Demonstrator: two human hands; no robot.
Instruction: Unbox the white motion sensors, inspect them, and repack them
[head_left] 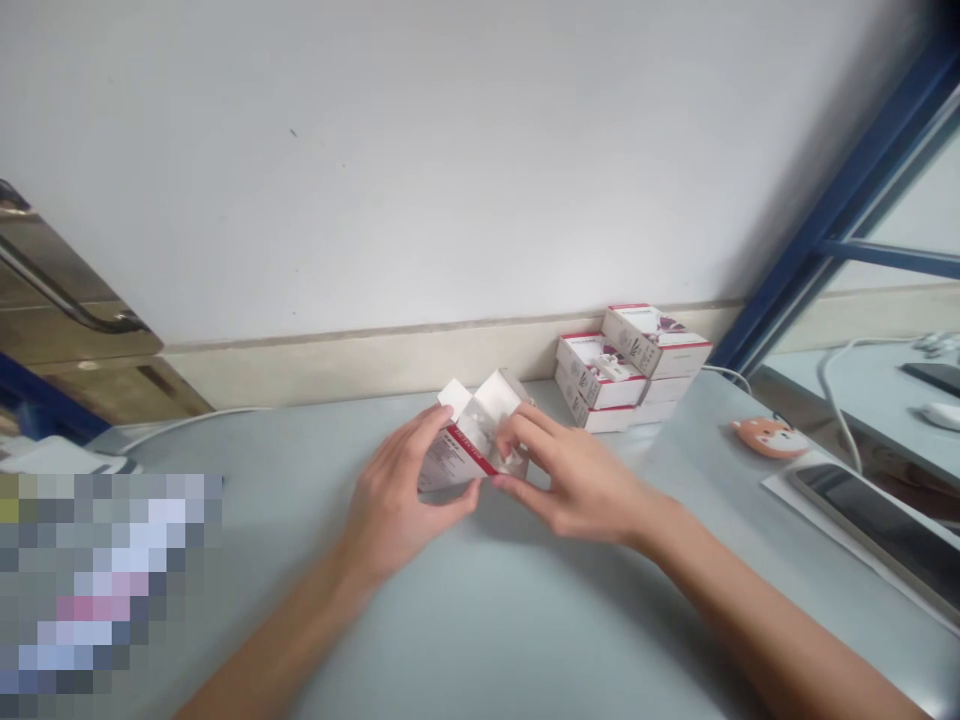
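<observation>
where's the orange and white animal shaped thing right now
In the head view, the orange-and-white animal-shaped object lies on the right, just beyond the dark phone.

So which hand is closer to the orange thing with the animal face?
Your right hand. It's at the open box's right side, left of the orange animal-face thing. Your left hand is farther left, at the box's other side.

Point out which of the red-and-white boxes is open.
The box between the left hand and right hand; its flaps stand up, unlike the stacked boxes.
</observation>
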